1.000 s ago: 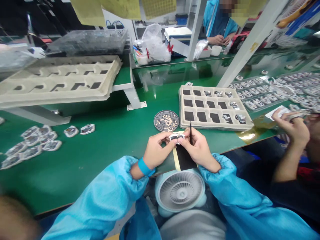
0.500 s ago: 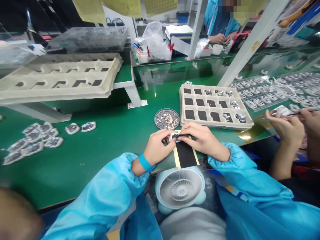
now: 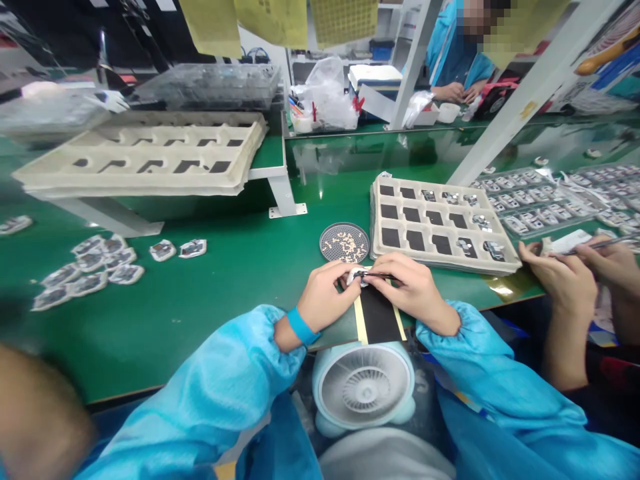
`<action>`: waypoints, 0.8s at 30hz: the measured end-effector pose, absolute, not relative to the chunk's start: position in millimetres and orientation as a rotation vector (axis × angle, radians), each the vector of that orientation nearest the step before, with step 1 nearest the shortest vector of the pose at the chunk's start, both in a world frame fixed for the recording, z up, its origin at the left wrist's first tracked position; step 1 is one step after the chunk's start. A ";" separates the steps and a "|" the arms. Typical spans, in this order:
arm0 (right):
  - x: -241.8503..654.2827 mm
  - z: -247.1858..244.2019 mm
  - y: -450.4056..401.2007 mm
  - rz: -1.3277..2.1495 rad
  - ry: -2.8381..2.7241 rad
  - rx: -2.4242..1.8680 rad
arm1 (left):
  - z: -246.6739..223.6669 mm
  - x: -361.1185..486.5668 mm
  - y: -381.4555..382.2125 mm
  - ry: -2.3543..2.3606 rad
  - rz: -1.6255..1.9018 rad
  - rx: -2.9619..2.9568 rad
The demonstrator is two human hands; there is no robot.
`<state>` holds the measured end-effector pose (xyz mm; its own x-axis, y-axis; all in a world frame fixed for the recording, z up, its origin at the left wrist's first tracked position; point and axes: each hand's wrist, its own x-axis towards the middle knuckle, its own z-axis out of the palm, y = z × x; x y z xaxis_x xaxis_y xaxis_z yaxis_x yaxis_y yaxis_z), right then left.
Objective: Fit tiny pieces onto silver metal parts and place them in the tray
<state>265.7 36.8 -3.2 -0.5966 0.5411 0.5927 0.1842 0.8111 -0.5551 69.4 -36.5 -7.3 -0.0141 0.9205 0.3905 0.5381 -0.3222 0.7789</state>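
Observation:
Between the fingers of my left hand (image 3: 327,297) is a small white-rimmed electronic part (image 3: 356,274), held above the top end of a black mat (image 3: 383,317) edged with yellow tape. Dark tweezers (image 3: 381,275) are pinched in my right hand (image 3: 415,290), their tips at the part; the fingers partly hide both. Just beyond my hands lies a round grey dish (image 3: 325,251) with many tiny beige pieces. A cream tray (image 3: 447,265) of dark-lined pockets stands behind my right hand, with small electronic assemblies in some pockets.
Several similar white-rimmed parts (image 3: 90,261) lie on the green table (image 3: 225,333) at left. A larger cream tray (image 3: 135,182) rests on a raised shelf. A round fan (image 3: 367,389) sits at my lap. At right, a co-worker's hands (image 3: 570,280) hold a part and a thin tool.
The view has shifted, so the scene sits farther right and slightly lower. My hands keep the same hold on the part and tweezers. The co-worker's hands at right have moved slightly.

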 end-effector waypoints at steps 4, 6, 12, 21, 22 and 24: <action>265.4 -4.0 34.5 0.576 -2.176 -0.549 | -8.2 69.0 -36.2 1.505 1.294 1.903; 265.9 -2.8 33.8 0.591 -2.176 -0.541 | -8.0 69.1 -36.2 1.493 1.304 1.917; 266.0 -1.3 33.6 0.620 -2.166 -0.521 | -7.1 69.6 -36.7 1.497 1.298 1.923; 261.9 -1.8 34.4 0.635 -2.121 -0.511 | -8.7 66.4 -35.7 1.484 1.316 1.936; 261.9 -1.6 34.9 0.644 -2.127 -0.504 | -8.4 66.5 -35.7 1.485 1.317 1.941; 261.7 0.1 36.5 0.678 -2.157 -0.487 | -7.7 67.4 -35.7 1.483 1.323 1.949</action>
<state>261.7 36.5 0.1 -0.6017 0.5453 0.5837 0.1130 0.7815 -0.6136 67.4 -35.7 -7.7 0.0129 0.8890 0.4578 0.5558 -0.3869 0.7358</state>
